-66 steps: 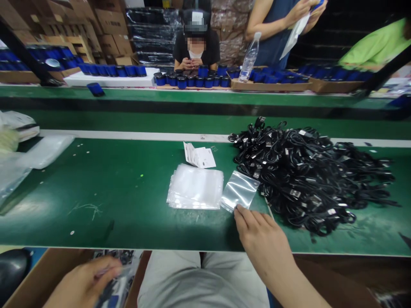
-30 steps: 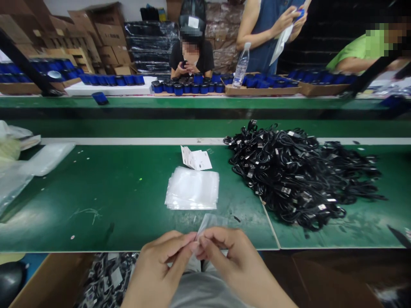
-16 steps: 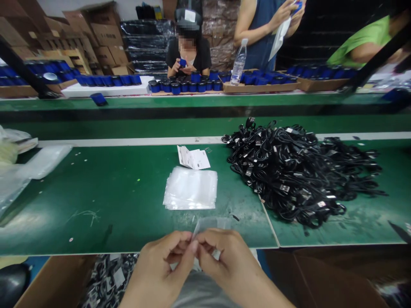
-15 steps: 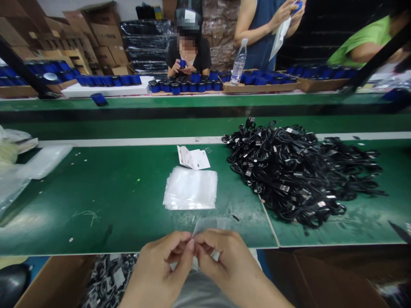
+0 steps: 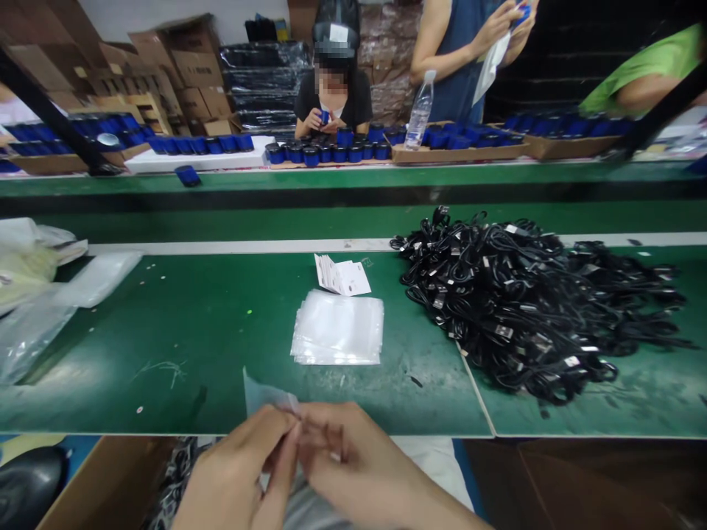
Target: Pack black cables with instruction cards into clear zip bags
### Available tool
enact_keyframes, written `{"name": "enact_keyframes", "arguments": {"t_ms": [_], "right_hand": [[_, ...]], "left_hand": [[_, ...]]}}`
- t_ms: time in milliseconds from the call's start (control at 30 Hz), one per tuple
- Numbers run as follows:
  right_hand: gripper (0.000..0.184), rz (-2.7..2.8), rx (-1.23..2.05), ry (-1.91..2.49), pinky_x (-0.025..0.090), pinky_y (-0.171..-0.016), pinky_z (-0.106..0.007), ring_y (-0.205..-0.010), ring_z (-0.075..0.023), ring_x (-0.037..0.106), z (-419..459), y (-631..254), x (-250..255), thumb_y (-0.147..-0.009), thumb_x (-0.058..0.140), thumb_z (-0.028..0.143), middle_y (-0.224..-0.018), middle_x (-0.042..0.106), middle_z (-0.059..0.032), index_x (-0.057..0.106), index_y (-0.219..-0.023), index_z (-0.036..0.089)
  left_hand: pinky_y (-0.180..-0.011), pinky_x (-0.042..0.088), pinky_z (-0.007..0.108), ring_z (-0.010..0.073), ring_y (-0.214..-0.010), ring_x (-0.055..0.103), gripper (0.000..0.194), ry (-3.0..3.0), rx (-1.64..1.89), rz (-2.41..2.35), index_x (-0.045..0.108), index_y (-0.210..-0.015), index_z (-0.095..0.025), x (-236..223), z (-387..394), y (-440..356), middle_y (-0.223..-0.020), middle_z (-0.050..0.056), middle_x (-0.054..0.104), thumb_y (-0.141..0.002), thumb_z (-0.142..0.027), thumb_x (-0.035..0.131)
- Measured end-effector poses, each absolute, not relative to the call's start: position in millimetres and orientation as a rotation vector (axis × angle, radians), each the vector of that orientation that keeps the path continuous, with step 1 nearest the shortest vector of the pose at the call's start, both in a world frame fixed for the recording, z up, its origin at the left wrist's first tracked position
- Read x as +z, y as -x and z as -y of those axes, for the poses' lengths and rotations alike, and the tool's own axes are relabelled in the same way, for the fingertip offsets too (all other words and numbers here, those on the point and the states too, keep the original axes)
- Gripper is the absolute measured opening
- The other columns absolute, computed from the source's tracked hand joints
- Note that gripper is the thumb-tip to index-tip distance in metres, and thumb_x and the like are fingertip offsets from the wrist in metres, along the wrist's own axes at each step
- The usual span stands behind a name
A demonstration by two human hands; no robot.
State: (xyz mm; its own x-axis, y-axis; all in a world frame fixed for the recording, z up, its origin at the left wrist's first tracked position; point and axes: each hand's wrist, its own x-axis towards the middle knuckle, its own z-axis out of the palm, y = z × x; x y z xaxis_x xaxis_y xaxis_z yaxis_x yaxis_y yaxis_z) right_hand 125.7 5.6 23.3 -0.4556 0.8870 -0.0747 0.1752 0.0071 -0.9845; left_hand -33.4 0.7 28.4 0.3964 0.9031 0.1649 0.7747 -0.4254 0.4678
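At the near edge of the green table [image 5: 210, 309], my left hand [image 5: 237, 464] and my right hand [image 5: 353, 464] meet, fingers pinched together. Between them is a clear plastic bag [image 5: 265, 394], its upper part showing above the left fingers. The rest of the bag is hidden by my hands. Just beyond lies a stack of clear plastic bags [image 5: 338, 327]. Behind that stack sit small white folded leaflets [image 5: 353, 277], some standing on edge. A large heap of coiled black USB cables [image 5: 497, 294] lies to the right.
Crumpled plastic bags [image 5: 104, 276] lie at the left. A box of packed cables [image 5: 180, 471] stands below the table edge. Across the raised ledge are rows of blue-and-black jars [image 5: 325, 153] and a water bottle [image 5: 420, 110]. A person [image 5: 334, 96] opposite holds a blue jar; others work nearby.
Both hands have moved left, and the bag's visible part now points up and left instead of right. The view has shifted slightly. The person opposite has lowered the blue jar a little.
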Motion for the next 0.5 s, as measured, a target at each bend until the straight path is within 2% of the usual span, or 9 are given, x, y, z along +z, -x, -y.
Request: {"name": "enact_keyframes", "arguments": {"t_ms": [100,200,367,433,500], "right_hand": [[0.022,1.912,1.043,1.381,0.036,-0.054,-0.022,-0.061,-0.015,0.06,-12.2,-120.1,7.8,-0.083,0.042,0.009,-0.07,0.066,-0.0024,0.062,-0.074,0.016],[0.021,2.038,0.838,1.546,0.03,-0.051,-0.025,-0.057,-0.0163,0.061,-12.8,-118.2,-4.1,-0.081,0.046,0.012,-0.064,0.066,-0.0037,0.059,-0.066,0.016],[0.016,2.028,0.723,1.792,0.025,-0.05,-0.027,-0.054,-0.0174,0.061,-9.5,-129.5,-2.1,-0.076,0.05,0.011,-0.062,0.067,-0.0039,0.06,-0.064,0.017],[0.02,2.033,0.853,1.755,0.027,-0.051,-0.026,-0.052,-0.016,0.059,-15.4,-140.2,8.5,-0.078,0.049,0.011,-0.06,0.066,-0.0024,0.062,-0.064,0.018],[0.024,2.007,1.005,1.62,0.032,-0.052,-0.025,-0.054,-0.0151,0.058,-33.3,-152.1,22.7,-0.085,0.046,0.016,-0.06,0.065,-0.0011,0.064,-0.069,0.019]], "left_hand": [[-0.048,0.041,0.018,0.0101,-0.048,0.055,0.026,-2.32,0.441,-1.443,0.045,-0.065,-0.022,12.2,-12.1,35.5,-0.058,-0.005,0.054,-0.091,-0.021,0.039],[-0.047,0.038,0.018,0.0094,-0.047,0.052,0.027,-2.273,0.434,-1.423,0.038,-0.062,-0.022,-3.4,-18.3,32.5,-0.056,-0.006,0.051,-0.089,-0.019,0.039],[-0.047,0.037,0.017,0.0087,-0.046,0.048,0.023,-2.175,0.55,-1.45,0.04,-0.06,-0.022,-11.0,-18.6,28.9,-0.053,-0.007,0.048,-0.083,-0.017,0.039],[-0.046,0.036,0.017,0.0088,-0.045,0.047,0.023,-2.121,0.576,-1.498,0.042,-0.058,-0.022,-10.3,-19.3,28.4,-0.051,-0.007,0.048,-0.08,-0.017,0.04],[-0.046,0.036,0.017,0.0091,-0.045,0.047,0.023,-2.068,0.57,-1.507,0.044,-0.057,-0.022,-9.1,-20.8,27.4,-0.05,-0.007,0.048,-0.08,-0.018,0.041]]}}
